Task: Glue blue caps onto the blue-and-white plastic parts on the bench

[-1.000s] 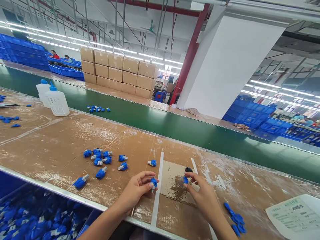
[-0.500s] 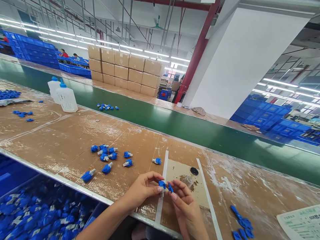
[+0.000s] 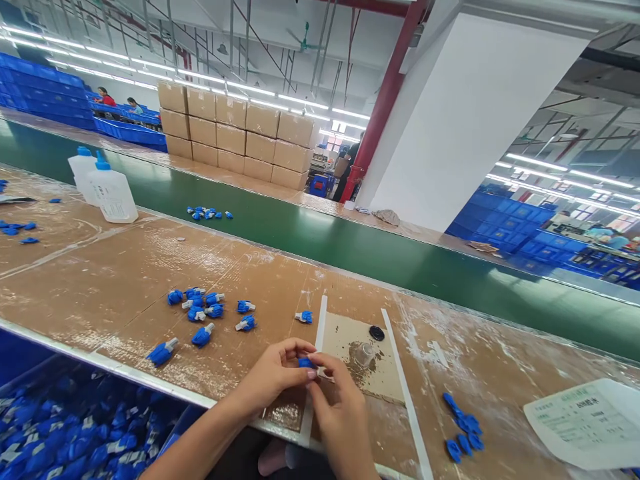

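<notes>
At lower centre of the frame, the left hand (image 3: pixel 274 372) grasps a small bright-blue plastic part (image 3: pixel 305 363) between thumb and fingers. The right hand (image 3: pixel 343 399) pinches it from the right with thumb and index finger. Both hands touch it, neither nearer. Fingers cover its ends; its long axis cannot be determined.

I record one blue part (image 3: pixel 305 363), small, held off the counter (image 3: pixel 125 280) toward its near edge. I find it pinched by the fingertips of the left hand (image 3: pixel 277 370) and of the right hand (image 3: pixel 340 400), which meet around it. Only a blue patch is exposed; fingers cover the remainder, so I cannot certify its outline or tilt.
</notes>
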The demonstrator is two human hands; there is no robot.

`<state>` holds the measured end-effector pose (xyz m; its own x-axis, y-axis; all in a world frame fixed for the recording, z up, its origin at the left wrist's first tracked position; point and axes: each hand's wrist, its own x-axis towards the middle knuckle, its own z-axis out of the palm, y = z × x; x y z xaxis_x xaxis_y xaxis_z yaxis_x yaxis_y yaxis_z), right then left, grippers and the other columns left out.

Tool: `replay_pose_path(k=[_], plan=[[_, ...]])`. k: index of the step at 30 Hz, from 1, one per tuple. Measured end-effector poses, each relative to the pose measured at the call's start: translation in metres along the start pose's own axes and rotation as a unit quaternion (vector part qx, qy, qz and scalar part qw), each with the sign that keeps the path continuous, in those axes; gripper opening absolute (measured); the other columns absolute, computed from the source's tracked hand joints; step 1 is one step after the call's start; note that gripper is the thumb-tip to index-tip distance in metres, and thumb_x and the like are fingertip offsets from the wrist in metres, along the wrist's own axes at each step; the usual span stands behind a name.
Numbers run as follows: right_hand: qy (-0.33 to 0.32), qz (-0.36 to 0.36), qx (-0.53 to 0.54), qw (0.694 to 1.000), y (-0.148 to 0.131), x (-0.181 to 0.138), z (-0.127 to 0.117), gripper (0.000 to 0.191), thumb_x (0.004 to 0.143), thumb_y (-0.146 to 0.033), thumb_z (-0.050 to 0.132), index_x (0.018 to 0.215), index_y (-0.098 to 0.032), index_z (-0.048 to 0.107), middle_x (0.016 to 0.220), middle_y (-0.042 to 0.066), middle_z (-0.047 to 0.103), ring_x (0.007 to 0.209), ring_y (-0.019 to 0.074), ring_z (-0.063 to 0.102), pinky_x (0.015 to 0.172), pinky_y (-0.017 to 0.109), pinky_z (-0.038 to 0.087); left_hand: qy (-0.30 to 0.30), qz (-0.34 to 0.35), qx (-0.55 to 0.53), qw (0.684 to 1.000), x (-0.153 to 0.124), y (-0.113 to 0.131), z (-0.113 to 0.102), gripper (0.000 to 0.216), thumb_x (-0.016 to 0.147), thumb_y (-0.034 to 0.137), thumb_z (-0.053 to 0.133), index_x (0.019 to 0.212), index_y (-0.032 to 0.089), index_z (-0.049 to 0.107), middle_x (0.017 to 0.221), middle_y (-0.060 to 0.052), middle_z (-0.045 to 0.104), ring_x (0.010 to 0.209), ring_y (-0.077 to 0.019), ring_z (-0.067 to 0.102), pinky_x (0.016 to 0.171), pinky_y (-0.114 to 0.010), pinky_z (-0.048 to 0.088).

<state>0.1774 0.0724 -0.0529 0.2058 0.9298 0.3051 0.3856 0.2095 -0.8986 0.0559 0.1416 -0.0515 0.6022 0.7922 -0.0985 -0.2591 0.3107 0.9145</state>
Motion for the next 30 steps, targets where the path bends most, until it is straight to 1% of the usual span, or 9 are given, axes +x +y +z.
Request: replay_pose_path(k=[4,7,8,10,13,16,21,25,30], plan=[[-0.002,-0.074,-0.082,0.994,0.004,-0.007,-0.015,0.030,0.080,-0.023,0.055,0.109,-0.026,0.057,0.111,0.003,0.060,0.106,0.0205,0.052,0.093,0.036,0.040,0.047,0.016,0.079,0.996,0.000,-0.001,-0.002,0.033,0.059,0.020,0.075,0.087,0.016,0.058,0.079,-0.001,0.063,0.070,-0.0161,0.060,0.066,-0.027,0.046],[0.081,-0.053,-0.216,0.971,0.024,-0.009,-0.068,0.027,0.084,-0.037,0.050,0.106,-0.023,0.059,0.108,0.007,0.061,0.102,0.0230,0.055,0.088,0.037,0.042,0.134,0.085,0.265,0.951,-0.001,0.001,-0.008,0.024,0.064,0.017,0.067,0.087,0.018,0.060,0.077,-0.001,0.063,0.072,-0.0169,0.060,0.067,-0.027,0.044],[0.113,-0.026,-0.300,0.947,0.033,-0.009,-0.091,0.030,0.086,-0.039,0.045,0.104,-0.020,0.059,0.106,0.009,0.062,0.098,0.0233,0.056,0.085,0.037,0.043,0.157,0.117,0.336,0.921,-0.001,0.003,-0.011,0.022,0.067,0.017,0.064,0.089,0.019,0.061,0.080,-0.001,0.064,0.076,-0.0181,0.060,0.071,-0.028,0.044],[0.077,0.063,-0.512,0.853,0.048,-0.005,-0.137,0.033,0.090,-0.036,0.036,0.108,-0.017,0.057,0.108,0.010,0.061,0.096,0.0233,0.058,0.081,0.035,0.045,0.188,0.172,0.473,0.843,0.001,0.008,-0.019,0.020,0.074,0.016,0.056,0.092,0.020,0.061,0.090,-0.004,0.064,0.086,-0.0210,0.058,0.079,-0.031,0.043],[0.013,0.097,-0.581,0.808,0.065,0.003,-0.183,0.029,0.088,-0.023,0.035,0.097,-0.013,0.060,0.101,0.014,0.063,0.085,0.0283,0.061,0.072,0.039,0.045,0.207,0.177,0.650,0.710,0.007,0.020,-0.028,0.024,0.080,0.009,0.041,0.094,0.016,0.059,0.098,-0.010,0.060,0.095,-0.0253,0.054,0.083,-0.038,0.042],[-0.040,0.108,-0.605,0.788,0.074,0.009,-0.193,0.027,0.083,-0.012,0.036,0.075,-0.014,0.061,0.079,0.014,0.065,0.071,0.0302,0.063,0.060,0.038,0.043,0.210,0.158,0.721,0.641,0.015,0.034,-0.029,0.030,0.079,0.003,0.034,0.094,0.011,0.058,0.107,-0.017,0.054,0.106,-0.0298,0.047,0.088,-0.043,0.039],[-0.072,0.103,-0.632,0.765,0.080,0.015,-0.184,0.034,0.076,0.001,0.028,0.076,-0.015,0.059,0.077,0.012,0.064,0.070,0.0272,0.064,0.055,0.033,0.040,0.127,0.168,0.744,0.634,0.037,0.052,-0.018,0.023,0.078,0.011,0.047,0.098,0.013,0.058,0.114,-0.014,0.053,0.113,-0.0289,0.041,0.096,-0.041,0.033],[-0.085,0.075,-0.637,0.763,0.081,0.019,-0.184,0.037,0.070,0.006,0.030,0.082,-0.014,0.059,0.089,0.011,0.063,0.079,0.0245,0.064,0.060,0.031,0.042,0.043,0.157,0.740,0.652,0.062,0.050,-0.010,0.020,0.074,0.012,0.053,0.092,0.016,0.061,0.102,-0.012,0.059,0.100,-0.0263,0.052,0.087,-0.036,0.039],[-0.097,0.051,-0.636,0.764,0.090,0.018,-0.183,0.044,0.072,0.006,0.028,0.089,-0.013,0.064,0.095,0.012,0.065,0.082,0.0219,0.064,0.067,0.031,0.046,0.007,0.161,0.709,0.687,0.072,0.043,-0.013,0.017,0.076,0.010,0.049,0.086,0.015,0.062,0.095,-0.012,0.062,0.092,-0.0259,0.056,0.079,-0.034,0.041]])
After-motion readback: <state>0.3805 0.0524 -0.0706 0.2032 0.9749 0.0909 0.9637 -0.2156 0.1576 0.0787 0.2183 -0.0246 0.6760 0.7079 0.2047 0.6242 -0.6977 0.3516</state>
